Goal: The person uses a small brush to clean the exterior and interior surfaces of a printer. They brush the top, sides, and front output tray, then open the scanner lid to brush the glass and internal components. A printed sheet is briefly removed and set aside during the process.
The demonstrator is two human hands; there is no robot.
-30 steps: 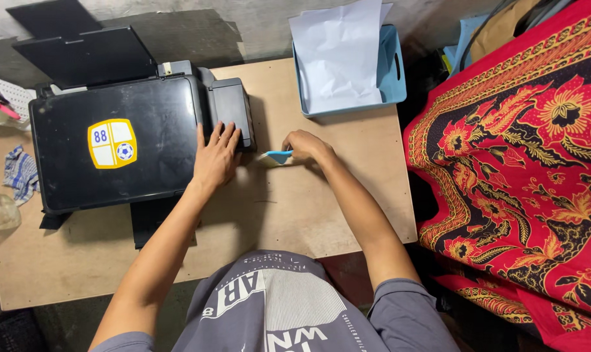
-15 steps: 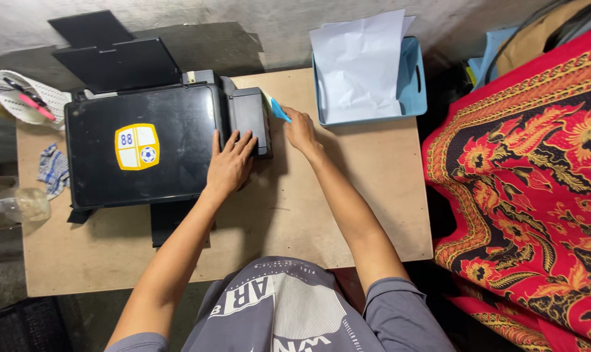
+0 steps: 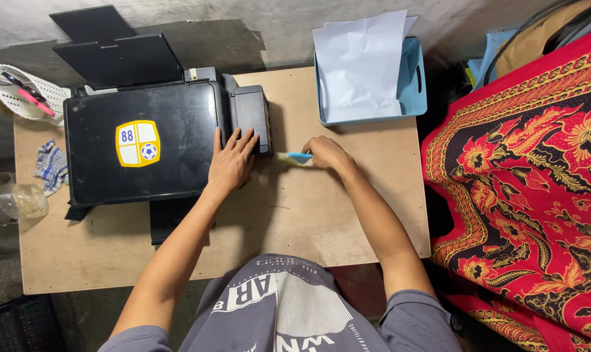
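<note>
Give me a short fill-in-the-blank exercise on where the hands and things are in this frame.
1. The left hand lies flat on the black ____, beside its side unit.
2. The right hand holds a small brush with a ____ handle against the wooden table.
3. The blue tray at the table's far edge holds white ____.
4. A yellow and white ____ is stuck on the lid.

Missing words: printer; blue; paper; sticker
</note>
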